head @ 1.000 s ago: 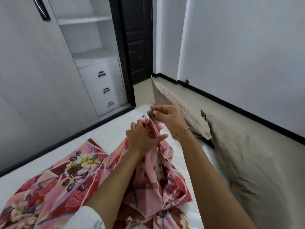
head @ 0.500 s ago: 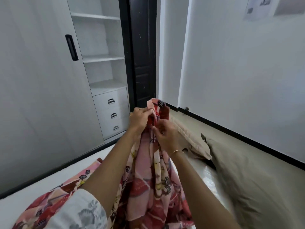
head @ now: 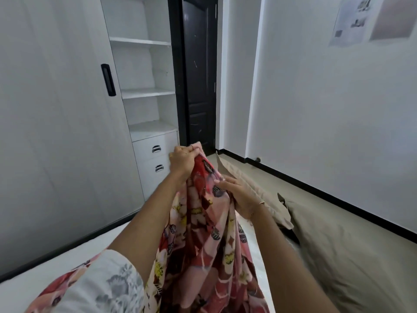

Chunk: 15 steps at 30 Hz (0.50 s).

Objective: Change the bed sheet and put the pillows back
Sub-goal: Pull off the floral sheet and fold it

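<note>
A pink and red floral bed sheet point(head: 203, 240) hangs bunched in front of me, its lower part trailing onto the bare white mattress point(head: 67, 265). My left hand point(head: 182, 163) grips the sheet's top edge, raised high. Lower and to the right, my right hand point(head: 239, 195) pinches a fold of the same sheet. Two beige pillows lie on the floor beside the bed: a near one point(head: 352, 254) and a far one point(head: 255, 188) partly behind my right hand.
A white wardrobe point(head: 56, 132) with open shelves and drawers point(head: 155, 152) stands along the left. A dark door point(head: 198, 82) is straight ahead. The white wall point(head: 327, 109) on the right carries papers; beige floor runs along it.
Both hands have lifted the sheet up off the mattress. My left hand has gone higher on the edge, and my right hand has slid down the fabric. My view has tilted upward.
</note>
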Available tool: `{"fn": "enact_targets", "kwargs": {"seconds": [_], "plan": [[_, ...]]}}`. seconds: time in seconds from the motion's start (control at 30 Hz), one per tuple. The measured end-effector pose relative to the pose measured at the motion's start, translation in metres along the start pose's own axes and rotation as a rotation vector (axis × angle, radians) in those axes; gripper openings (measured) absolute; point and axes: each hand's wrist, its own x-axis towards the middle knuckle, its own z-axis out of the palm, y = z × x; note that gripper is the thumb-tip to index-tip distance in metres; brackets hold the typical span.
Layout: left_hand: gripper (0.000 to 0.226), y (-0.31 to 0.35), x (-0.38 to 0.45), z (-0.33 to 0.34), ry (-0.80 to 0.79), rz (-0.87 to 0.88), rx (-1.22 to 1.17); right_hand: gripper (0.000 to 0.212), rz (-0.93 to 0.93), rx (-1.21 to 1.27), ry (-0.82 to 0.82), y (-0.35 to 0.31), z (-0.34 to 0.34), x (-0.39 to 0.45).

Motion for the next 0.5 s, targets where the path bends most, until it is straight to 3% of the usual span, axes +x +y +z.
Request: {"fn": "enact_targets", "kwargs": {"seconds": [0.1, 0.23, 0.33, 0.43, 0.5], "plan": [[0.029, 0.011, 0.016, -0.015, 0.214, -0.092, -0.157, 0.026, 0.234, -0.283, -0.063, 0.004, -0.013, -0.007], [0.031, 0.035, 0.037, -0.038, 0.414, -0.023, -0.297, 0.023, 0.367, -0.611, -0.043, 0.008, -0.029, -0.016], [0.035, 0.056, 0.05, -0.045, 0.476, 0.054, -0.327, 0.023, 0.279, -0.792, 0.2, 0.001, -0.035, -0.015], [0.033, 0.074, 0.065, -0.053, 0.44, 0.127, -0.366, 0.025, 0.015, -0.61, 0.579, -0.023, -0.033, -0.007], [0.033, 0.083, 0.067, -0.053, 0.318, 0.199, -0.204, 0.028, -0.179, -0.516, 0.816, -0.052, -0.029, -0.005]]}}
